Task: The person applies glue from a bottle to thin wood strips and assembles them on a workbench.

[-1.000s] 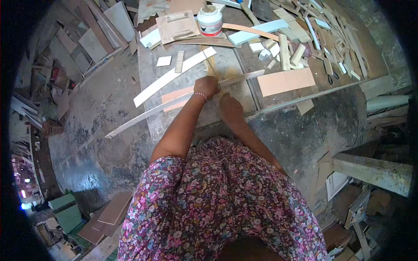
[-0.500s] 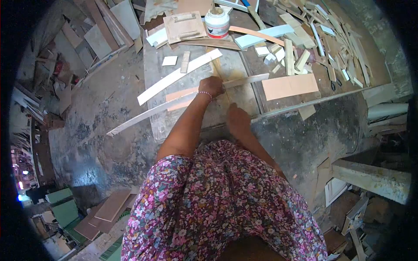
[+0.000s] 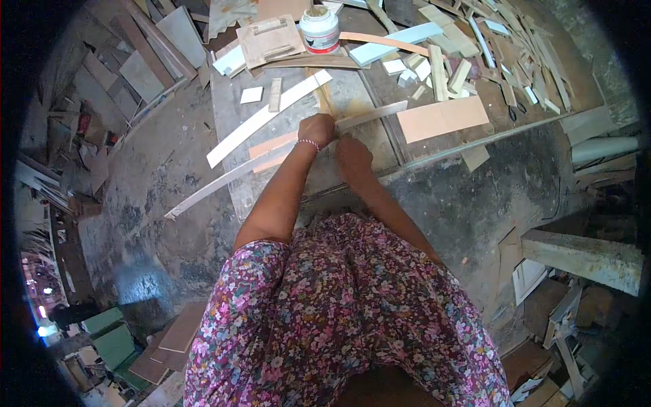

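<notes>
My left hand (image 3: 317,130), with a braided bracelet at the wrist, is closed around a long thin wooden strip (image 3: 220,180). The strip crosses the table slantwise, and its left end juts past the table edge. Close beside it, my right hand (image 3: 354,157) is curled just under the strip. Its fingertips are hidden, so what it holds, if anything, does not show. Beneath the strip lies a peach-coloured board (image 3: 272,163), partly covered. A white strip (image 3: 268,119) rests farther up the table, with a short wooden piece (image 3: 275,95) across it.
A glue-smeared white tub (image 3: 319,30) stands at the back beside a square wooden panel (image 3: 270,39). To the right are a wider peach board (image 3: 443,119), scissors (image 3: 513,108) and a heap of wood offcuts (image 3: 447,71). More boards (image 3: 142,78) lean at the left.
My right hand has moved up and in toward my left hand, close to the strip. The left hand keeps its grip, and the whole view has shifted slightly.
</notes>
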{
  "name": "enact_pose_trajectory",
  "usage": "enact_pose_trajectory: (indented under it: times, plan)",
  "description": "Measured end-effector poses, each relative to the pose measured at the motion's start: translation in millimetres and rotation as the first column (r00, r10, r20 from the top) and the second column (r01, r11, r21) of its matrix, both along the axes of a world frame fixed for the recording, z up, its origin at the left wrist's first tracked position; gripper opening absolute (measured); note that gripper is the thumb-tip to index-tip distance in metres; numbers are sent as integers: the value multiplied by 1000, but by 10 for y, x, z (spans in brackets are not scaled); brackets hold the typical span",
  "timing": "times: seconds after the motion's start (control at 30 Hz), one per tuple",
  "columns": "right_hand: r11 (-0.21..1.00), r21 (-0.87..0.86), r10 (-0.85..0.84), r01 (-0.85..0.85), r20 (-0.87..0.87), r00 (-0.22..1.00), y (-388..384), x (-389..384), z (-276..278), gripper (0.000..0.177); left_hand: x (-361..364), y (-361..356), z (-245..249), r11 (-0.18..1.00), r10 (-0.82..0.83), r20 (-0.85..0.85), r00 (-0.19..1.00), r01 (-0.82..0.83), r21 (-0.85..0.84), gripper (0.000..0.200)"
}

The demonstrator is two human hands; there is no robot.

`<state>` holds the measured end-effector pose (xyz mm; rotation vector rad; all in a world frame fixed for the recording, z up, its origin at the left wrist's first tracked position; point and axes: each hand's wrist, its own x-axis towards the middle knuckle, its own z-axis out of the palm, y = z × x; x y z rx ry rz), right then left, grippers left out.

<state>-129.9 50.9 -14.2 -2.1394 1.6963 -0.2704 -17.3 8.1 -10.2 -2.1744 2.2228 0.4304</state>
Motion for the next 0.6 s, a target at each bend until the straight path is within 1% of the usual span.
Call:
enact_pose_trajectory:
  times: [0.07, 0.17, 0.27, 0.37, 0.47, 0.57, 0.6]
  plan:
    - [998, 9, 67, -67, -36, 997, -49, 27, 51, 14, 41, -7, -112, 999, -21, 9, 1000, 21, -41, 28]
    - [999, -45, 18, -18, 4, 1000, -52, 17, 4, 14, -35, 24, 134, 997, 14, 24, 1000, -16, 76, 26]
    - [994, -83, 78, -74, 42, 996, 145, -124, 127, 16, -2, -43, -15, 995, 69, 31, 997, -70, 67, 26]
    - [999, 44, 7, -9, 56, 998, 368, -312, 182, 16, -19, -20, 59, 998, 19, 25, 1000, -20, 62, 27]
    - [998, -34, 53, -52, 31, 998, 365, -264, 81, 16, -52, 10, 120, 992, 44, -10, 999, -42, 120, 25]
    - [998, -56, 32, -27, 95, 995, 198, -167, 5, 16, -20, 31, 15, 1000, -4, 23, 1000, 4, -19, 24]
    - [999, -38, 19, -15, 96, 995, 145, -118, -63, 16, -7, 55, 20, 1000, -8, 17, 1000, 9, -25, 22]
